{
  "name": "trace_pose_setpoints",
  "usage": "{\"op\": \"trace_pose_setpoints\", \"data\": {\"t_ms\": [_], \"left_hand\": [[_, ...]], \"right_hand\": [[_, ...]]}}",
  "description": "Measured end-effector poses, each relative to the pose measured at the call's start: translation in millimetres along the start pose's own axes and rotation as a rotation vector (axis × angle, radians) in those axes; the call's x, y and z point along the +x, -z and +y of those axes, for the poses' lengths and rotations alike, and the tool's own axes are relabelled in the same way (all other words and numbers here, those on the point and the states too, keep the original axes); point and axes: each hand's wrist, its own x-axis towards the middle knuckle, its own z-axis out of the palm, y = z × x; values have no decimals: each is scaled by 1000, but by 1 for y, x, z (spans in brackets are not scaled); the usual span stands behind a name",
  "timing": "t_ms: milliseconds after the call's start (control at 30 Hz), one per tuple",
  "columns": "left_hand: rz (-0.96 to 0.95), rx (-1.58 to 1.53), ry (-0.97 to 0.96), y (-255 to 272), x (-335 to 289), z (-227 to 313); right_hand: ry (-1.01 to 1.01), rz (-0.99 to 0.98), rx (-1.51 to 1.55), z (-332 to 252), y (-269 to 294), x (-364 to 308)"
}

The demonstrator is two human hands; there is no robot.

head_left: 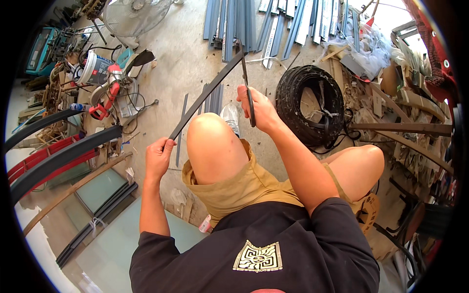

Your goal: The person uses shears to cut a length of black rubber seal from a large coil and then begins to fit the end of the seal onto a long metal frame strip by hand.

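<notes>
My left hand (pixel 159 157) is closed, pinching the near end of a long, flat dark strip (pixel 205 95) between thumb and fingers. The strip slants up and away to the right, passing over my raised knee. In my right hand (pixel 260 110) is a pair of dark scissors (pixel 245 72), with a handle loop showing beside the fingers. The scissors point away from me, and their blade tips meet the far end of the strip. Whether the blades have cut into it I cannot tell.
Several grey-blue profiles (pixel 229 27) lie on the floor ahead. A coil of black tubing (pixel 293 105) sits right of my right hand. At left are a red-handled power saw (pixel 111 93), a white bucket (pixel 94 68) and a fan (pixel 134 17). Glass panes (pixel 122 249) lie at lower left.
</notes>
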Motion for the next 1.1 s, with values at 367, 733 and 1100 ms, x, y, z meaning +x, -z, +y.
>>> {"op": "trace_pose_setpoints", "data": {"t_ms": [367, 733, 1100], "left_hand": [[-30, -23, 67, -19, -3, -13], [-71, -212, 226, -69, -27, -91], [28, -290, 771, -138, -99, -214]], "right_hand": [[10, 61, -48, 23, -13, 12], [-259, 13, 298, 81, -5, 8], [-391, 113, 135, 100, 58, -55]]}}
